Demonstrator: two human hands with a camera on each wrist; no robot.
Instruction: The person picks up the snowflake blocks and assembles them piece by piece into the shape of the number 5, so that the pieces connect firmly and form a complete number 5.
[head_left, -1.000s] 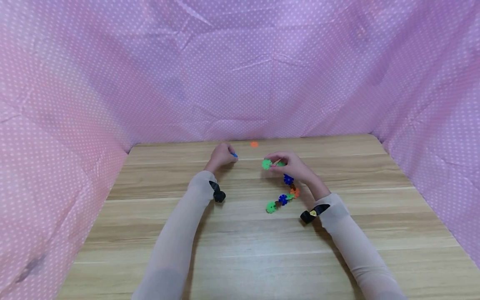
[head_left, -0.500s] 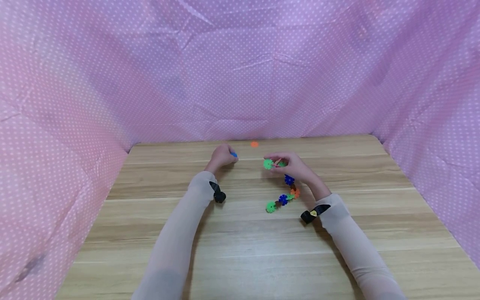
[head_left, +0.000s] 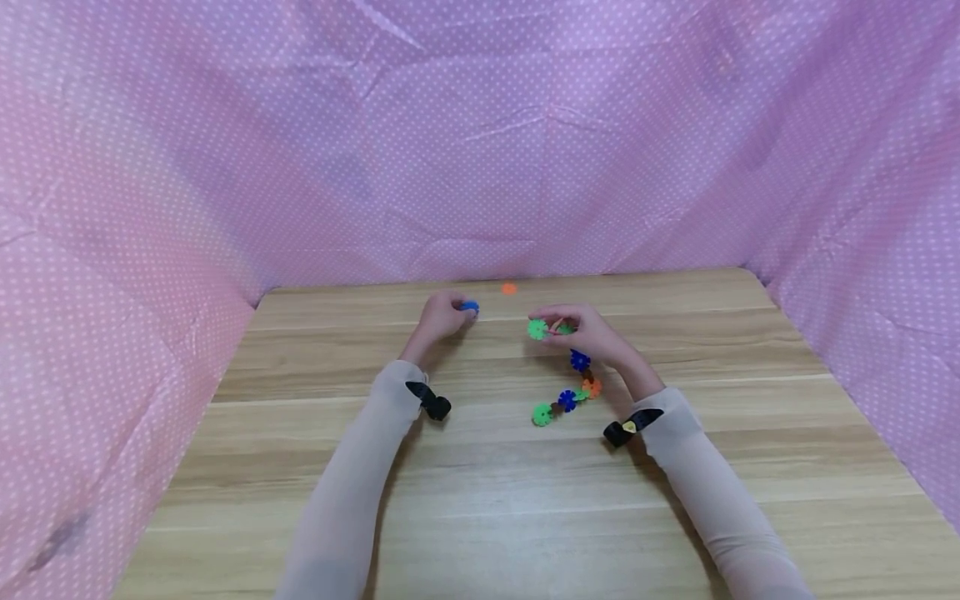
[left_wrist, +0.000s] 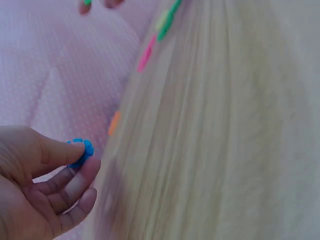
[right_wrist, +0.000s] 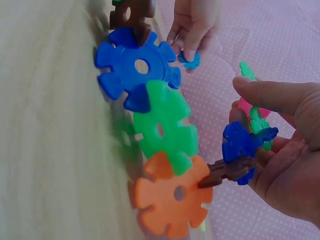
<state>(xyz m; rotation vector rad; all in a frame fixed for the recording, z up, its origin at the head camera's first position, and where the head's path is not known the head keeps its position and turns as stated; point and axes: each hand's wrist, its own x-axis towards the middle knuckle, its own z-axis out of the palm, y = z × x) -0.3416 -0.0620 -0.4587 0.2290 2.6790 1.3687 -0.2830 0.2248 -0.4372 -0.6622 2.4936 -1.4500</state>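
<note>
My left hand [head_left: 442,315] pinches a light blue snowflake disc [left_wrist: 86,150] between thumb and fingers near the table's far edge. Across from it, my right hand [head_left: 592,335] grips one end of a chain of interlocked snowflake discs. A light green disc [head_left: 537,329] sticks out past the right fingertips, and a pink disc [right_wrist: 255,106] shows partly between the fingers. From this hand the chain runs through a dark blue disc [right_wrist: 237,150], a brown disc [right_wrist: 220,172] and an orange disc [right_wrist: 175,197] toward a green disc [head_left: 542,415] at its near end.
A loose orange disc [head_left: 509,288] lies at the back edge of the wooden table [head_left: 480,500]. Pink dotted cloth [head_left: 480,167] hangs behind the table and along both sides. Black camera straps circle both wrists.
The left forearm has drawn back slightly and the hand has turned, so more of the light blue disc shows. My right hand and the chain have shifted a touch to the right.
</note>
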